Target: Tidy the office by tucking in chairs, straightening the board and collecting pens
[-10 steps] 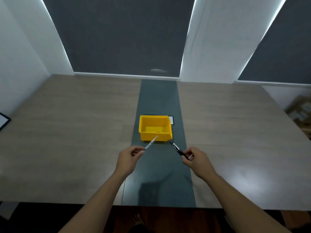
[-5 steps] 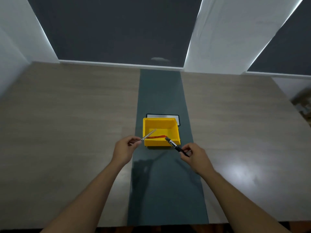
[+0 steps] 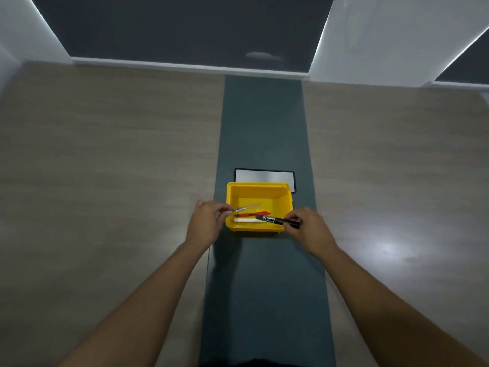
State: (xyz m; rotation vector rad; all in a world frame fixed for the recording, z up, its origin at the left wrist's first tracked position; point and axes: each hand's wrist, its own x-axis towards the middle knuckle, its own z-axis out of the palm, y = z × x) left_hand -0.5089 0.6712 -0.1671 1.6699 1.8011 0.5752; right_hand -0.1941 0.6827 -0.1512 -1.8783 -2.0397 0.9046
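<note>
On the worktop (image 3: 111, 160), a broad slab of pale wood-grain laminate with a dull sheen, a dark teal strip (image 3: 264, 128) runs down the middle and carries a yellow plastic bin (image 3: 287, 205), boxy with smooth moulded walls and an open top. Just behind it lies a flat silver plate in a black frame (image 3: 264, 176). The pen-collecting step is in hand. The left hand (image 3: 207, 222) pinches a slim clear-barrelled pen (image 3: 244, 208) by its end, the shaft reaching over the bin's left wall. The right hand (image 3: 308, 227) grips a stout black marker (image 3: 277, 220) near its rear, its tip over the bin's front. Inside already lie a red pen (image 3: 251, 214) and a white stick-shaped one (image 3: 247, 220). Next, I judge, both sets of fingers need only loosen so that each pen drops inside.
</note>
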